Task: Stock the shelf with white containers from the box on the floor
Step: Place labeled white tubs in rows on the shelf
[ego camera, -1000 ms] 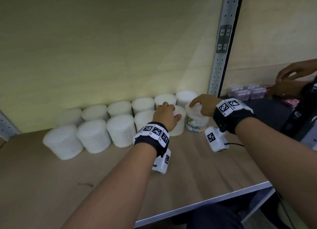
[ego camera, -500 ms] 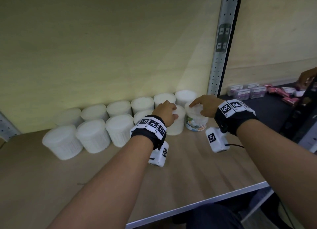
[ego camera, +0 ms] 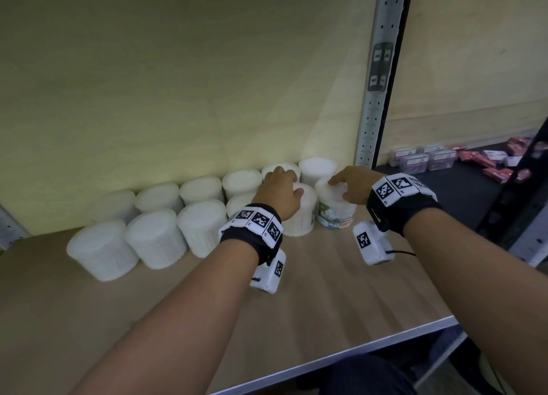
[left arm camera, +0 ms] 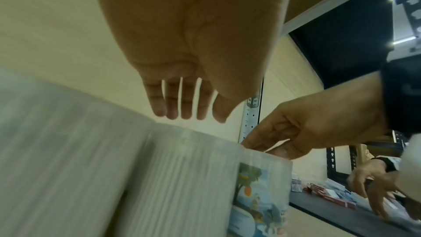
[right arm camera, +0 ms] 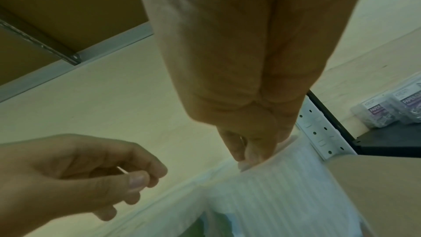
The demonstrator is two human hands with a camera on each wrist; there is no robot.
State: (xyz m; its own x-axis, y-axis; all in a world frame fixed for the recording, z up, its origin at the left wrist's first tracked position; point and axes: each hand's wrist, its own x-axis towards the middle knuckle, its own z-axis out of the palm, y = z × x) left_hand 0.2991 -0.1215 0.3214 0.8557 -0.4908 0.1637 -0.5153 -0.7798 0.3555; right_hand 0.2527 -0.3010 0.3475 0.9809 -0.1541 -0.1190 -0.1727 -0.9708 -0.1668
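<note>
left hand (ego camera: 277, 193) lifted off the plain tub (ego camera: 299, 221) now, loose, holding nothing, right hand (ego camera: 354, 185) still gripping the labelled tub (ego camera: 335, 217) by the lid, tub upright on the shelf (ego camera: 326, 305) just left of the post (ego camera: 369, 122), white ribbed, colourful label

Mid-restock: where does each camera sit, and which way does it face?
Head: head-mounted, facing forward and down at the shelf and white containers; both forearms, left hand, right hand show.
Left wrist: under the wrist, facing along the left palm toward the back wall.
Right wrist: under the wrist, facing along the right hand's fingers at the labelled container.
Shared: both wrist views show the labelled container and the other hand.
</note>
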